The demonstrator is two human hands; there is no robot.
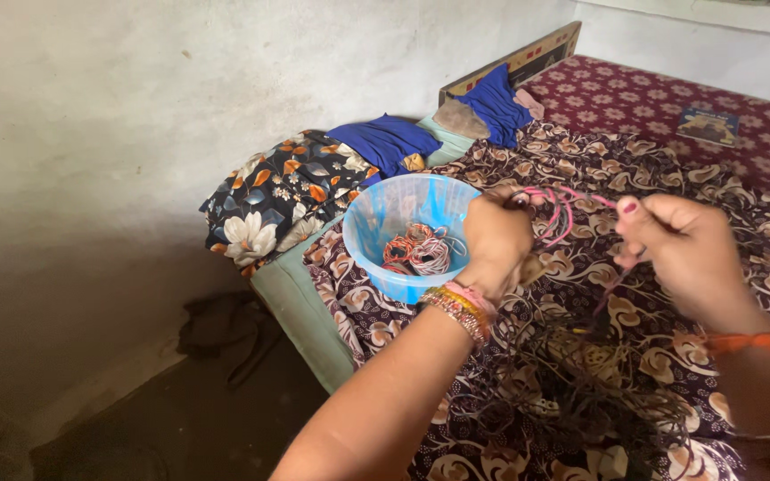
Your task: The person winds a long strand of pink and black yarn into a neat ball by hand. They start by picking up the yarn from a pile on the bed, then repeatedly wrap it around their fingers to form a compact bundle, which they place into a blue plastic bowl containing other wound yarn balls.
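My left hand [496, 239] is closed around a small coil of pink cord [556, 214], held above the bed. My right hand [683, 245] pinches the same pink cord, which runs from it down to a tangled heap of dark cord [581, 392] on the floral bedcover [572, 151]. Just left of my left hand stands a blue plastic tub [376, 236] with several wound cord rings [419, 252] inside. Bangles circle my left wrist and an orange thread my right wrist.
A dark floral pillow [274, 200] and blue cloths [389, 142] lie at the bed's head by the white wall. A maroon mattress [661, 102] with a small booklet [708, 126] lies beyond. Dark floor and a dark bundle [220, 325] are at the left.
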